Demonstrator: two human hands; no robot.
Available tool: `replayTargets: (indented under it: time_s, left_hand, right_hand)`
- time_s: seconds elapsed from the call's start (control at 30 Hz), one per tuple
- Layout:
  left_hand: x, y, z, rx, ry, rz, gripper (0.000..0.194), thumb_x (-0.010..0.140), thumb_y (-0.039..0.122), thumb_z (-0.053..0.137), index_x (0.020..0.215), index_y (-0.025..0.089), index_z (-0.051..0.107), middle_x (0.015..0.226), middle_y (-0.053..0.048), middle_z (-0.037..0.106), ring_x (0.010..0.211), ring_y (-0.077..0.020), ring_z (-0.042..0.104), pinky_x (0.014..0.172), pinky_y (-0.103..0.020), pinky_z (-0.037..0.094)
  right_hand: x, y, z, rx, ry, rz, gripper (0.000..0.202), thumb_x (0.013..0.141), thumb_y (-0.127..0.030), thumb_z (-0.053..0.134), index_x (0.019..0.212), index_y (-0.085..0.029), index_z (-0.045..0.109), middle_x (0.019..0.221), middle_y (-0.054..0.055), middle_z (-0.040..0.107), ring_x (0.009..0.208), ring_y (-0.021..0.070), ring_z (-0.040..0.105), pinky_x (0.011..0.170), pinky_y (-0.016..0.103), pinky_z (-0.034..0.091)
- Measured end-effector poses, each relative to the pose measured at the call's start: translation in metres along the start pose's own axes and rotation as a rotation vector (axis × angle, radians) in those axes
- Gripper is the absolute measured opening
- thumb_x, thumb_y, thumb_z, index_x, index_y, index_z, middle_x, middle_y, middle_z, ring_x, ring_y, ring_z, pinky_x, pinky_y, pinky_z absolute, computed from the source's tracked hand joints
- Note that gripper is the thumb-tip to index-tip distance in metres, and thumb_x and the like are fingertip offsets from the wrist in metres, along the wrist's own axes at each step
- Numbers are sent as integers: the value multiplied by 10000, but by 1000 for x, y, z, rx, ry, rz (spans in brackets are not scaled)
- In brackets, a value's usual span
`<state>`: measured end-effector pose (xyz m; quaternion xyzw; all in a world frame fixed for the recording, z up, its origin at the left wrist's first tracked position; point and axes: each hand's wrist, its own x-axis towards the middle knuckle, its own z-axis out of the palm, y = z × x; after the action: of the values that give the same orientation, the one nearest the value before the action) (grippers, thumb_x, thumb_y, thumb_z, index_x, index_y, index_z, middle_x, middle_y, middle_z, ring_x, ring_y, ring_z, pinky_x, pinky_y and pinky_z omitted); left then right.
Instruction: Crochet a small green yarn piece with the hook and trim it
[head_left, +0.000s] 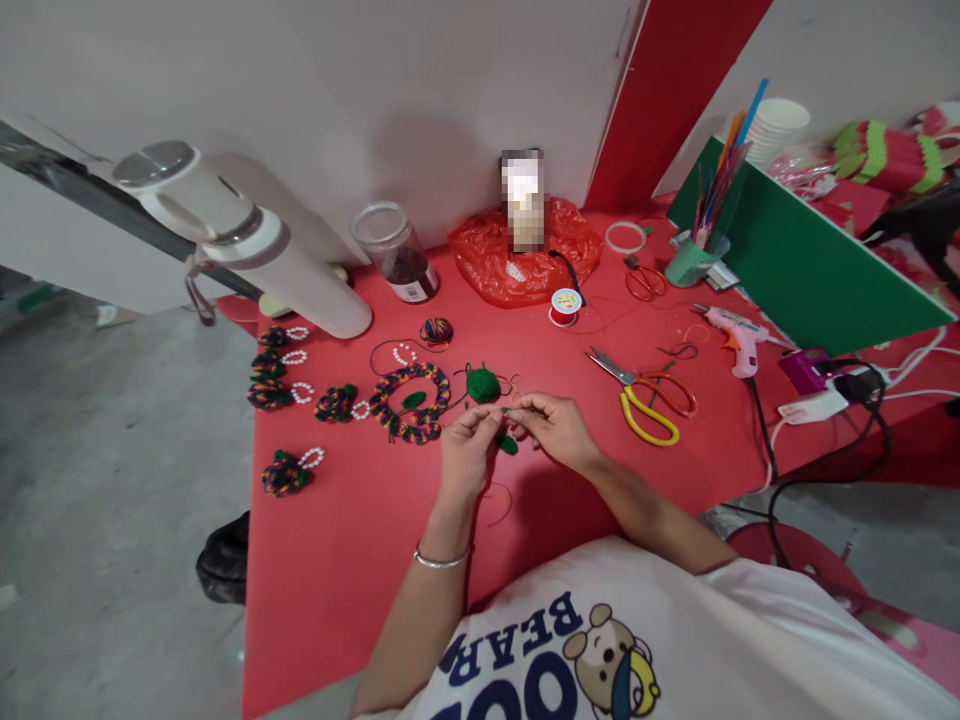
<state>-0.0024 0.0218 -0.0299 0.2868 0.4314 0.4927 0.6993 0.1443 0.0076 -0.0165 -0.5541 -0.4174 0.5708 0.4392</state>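
My left hand (466,446) and my right hand (556,428) meet over the table with fingertips pinched together on a thin bit of green yarn (505,410). Just below the fingers is a small green crocheted leaf (508,445); whether it hangs from that yarn or lies on the table, I cannot tell. Right behind my hands sits a green yarn ball (481,385). To their left lies a ring of multicoloured crochet (381,410) with another green leaf (414,400) inside it. A loose thread (501,505) curls in front.
Scissors with red and yellow handles (651,415) lie open on the right, near a pink glue gun (742,340). Several crocheted pieces with bead loops (285,475) line the left side. A tall bottle (300,275), a clear jar (397,255) and a red plastic bag (487,265) stand behind.
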Motion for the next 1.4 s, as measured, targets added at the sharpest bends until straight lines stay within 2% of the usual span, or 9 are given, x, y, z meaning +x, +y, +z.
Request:
replayTargets:
  time_s: [0.23,0.33,0.43,0.63,0.77,0.87,1.1,1.3,1.4]
  left_hand:
    - [0,0,-3,29,20,-44,319,708,373,873,873,142,726,661,-4,694,408,-49,471,412,-193,379]
    - [-1,1,1,23,21,-49,351,698,417,877,845,150,704,643,-1,676,438,-66,511,401,-178,346]
    - [-2,3,7,1,5,-38,382,676,442,888,812,162,667,663,-1,669,486,-77,540,412,-170,344]
    - [-2,9,11,-78,-32,-96,402,732,477,825,757,187,547,485,103,397,353,-23,231,345,-149,146]
    - [-3,8,12,-58,-15,-119,471,767,551,765,683,203,458,440,127,277,337,-28,178,341,-153,145]
    - [-5,5,12,-16,21,-75,526,728,567,803,632,195,444,434,116,316,341,-22,216,351,-157,169]
    - [-2,7,1,-20,28,-47,376,596,384,926,769,147,691,553,6,651,335,-20,321,357,-178,181]
    - [-1,11,-3,-5,-27,-25,339,563,343,946,687,146,699,612,-49,716,418,-84,524,395,-183,313]
    - [-2,12,-3,-5,-58,-22,351,551,332,956,650,152,672,602,-46,713,415,-85,521,395,-183,317]
  right_hand:
    - [0,0,3,9,-6,-106,205,852,-386,684,922,-193,684,769,-4,698,621,96,650,518,185,490]
    - [1,2,5,55,-21,-76,276,848,-400,691,1047,-211,669,787,-9,691,630,108,659,463,175,459]
    - [1,3,5,114,-20,-45,281,837,-424,707,1014,-210,665,785,-5,693,621,103,643,443,166,434]
    - [3,3,5,280,-111,14,384,791,-551,744,848,-212,573,653,-46,615,492,70,521,406,168,373]
    - [1,6,8,261,-228,20,410,821,-591,712,833,-215,549,573,-73,572,432,57,462,390,164,334]
    - [1,6,8,273,-220,5,409,833,-599,695,847,-214,556,564,-78,575,404,50,440,380,166,321]
    - [2,3,2,223,-179,17,370,820,-538,728,898,-183,659,599,-44,630,424,54,479,392,172,330]
    - [1,2,-2,170,-188,13,341,840,-510,709,837,-170,683,591,-31,639,414,51,466,392,173,336]
    - [0,0,-2,132,-192,7,308,835,-485,715,846,-178,687,592,-33,638,434,59,487,417,179,379]
